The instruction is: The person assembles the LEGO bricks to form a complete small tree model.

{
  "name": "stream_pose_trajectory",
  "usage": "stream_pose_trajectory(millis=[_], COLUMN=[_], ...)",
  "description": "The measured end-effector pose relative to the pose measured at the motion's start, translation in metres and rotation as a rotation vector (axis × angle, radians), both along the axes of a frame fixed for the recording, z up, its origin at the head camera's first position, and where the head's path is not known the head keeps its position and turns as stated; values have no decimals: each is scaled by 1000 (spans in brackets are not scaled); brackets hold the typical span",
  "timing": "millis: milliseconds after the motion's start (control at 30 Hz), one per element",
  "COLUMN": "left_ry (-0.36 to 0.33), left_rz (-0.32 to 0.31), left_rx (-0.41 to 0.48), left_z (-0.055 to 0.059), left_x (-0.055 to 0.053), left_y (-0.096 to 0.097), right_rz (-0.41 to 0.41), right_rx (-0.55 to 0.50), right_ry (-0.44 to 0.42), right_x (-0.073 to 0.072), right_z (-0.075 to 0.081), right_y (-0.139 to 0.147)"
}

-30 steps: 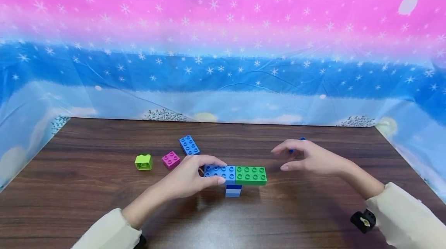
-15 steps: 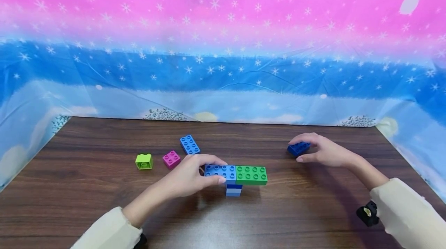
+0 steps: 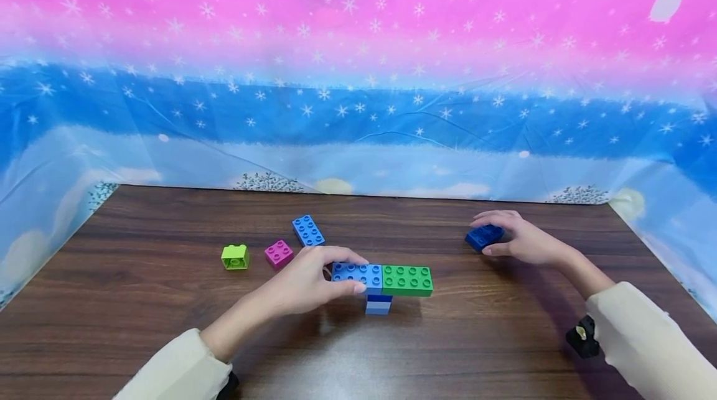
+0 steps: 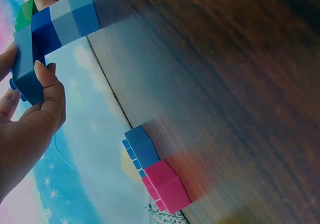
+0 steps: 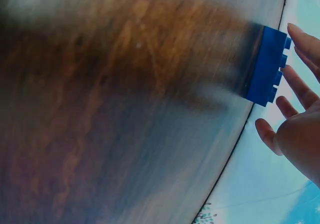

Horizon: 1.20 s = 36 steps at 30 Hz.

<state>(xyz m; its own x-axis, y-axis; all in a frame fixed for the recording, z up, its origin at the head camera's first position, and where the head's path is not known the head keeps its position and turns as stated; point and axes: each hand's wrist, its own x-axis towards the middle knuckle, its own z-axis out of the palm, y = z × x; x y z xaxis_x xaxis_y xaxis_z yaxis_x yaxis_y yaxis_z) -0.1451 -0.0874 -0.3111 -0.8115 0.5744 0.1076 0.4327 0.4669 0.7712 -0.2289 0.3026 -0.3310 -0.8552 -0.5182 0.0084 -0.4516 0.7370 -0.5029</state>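
My left hand (image 3: 305,282) grips a blue toy brick (image 3: 358,275) between thumb and fingers at its left end. This brick and a green brick (image 3: 407,280) lie side by side on top of a short column. In the left wrist view the column shows a dark blue block (image 4: 46,31), a pale blue block (image 4: 66,24) and a medium blue block (image 4: 85,15). Over at the right, my right hand (image 3: 532,241) hovers round a dark blue brick (image 3: 484,237) on the table. Its fingers spread close over the studs (image 5: 283,60) in the right wrist view.
Left of the stack lie a lime green brick (image 3: 235,257) on its side, a magenta brick (image 3: 279,254) and another blue brick (image 3: 308,230). A patterned cloth (image 3: 358,114) rises behind the wooden table (image 3: 358,350).
My right hand has moved right and back to the dark blue brick, which has come into fuller view. My left hand keeps its grip on the blue brick of the stack.
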Motion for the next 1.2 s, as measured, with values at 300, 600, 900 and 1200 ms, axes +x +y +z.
stream_pose_trajectory(millis=[300,600,900,1200], left_ry=[1,-1,0,-16], left_rz=[-2,3,-9,10], left_rx=[-2,2,17,9], left_z=[-1,-1,-1,-1], left_x=[-2,-2,-2,-2], left_y=[0,0,0,0], right_rz=[-5,-41,-21,-33], right_rx=[-20,16,-8,-7], right_ry=[-22,-17,11,-11], right_x=[-4,-6,-4,-3], right_z=[-3,-8,-11,-10], right_y=[6,11,10,10])
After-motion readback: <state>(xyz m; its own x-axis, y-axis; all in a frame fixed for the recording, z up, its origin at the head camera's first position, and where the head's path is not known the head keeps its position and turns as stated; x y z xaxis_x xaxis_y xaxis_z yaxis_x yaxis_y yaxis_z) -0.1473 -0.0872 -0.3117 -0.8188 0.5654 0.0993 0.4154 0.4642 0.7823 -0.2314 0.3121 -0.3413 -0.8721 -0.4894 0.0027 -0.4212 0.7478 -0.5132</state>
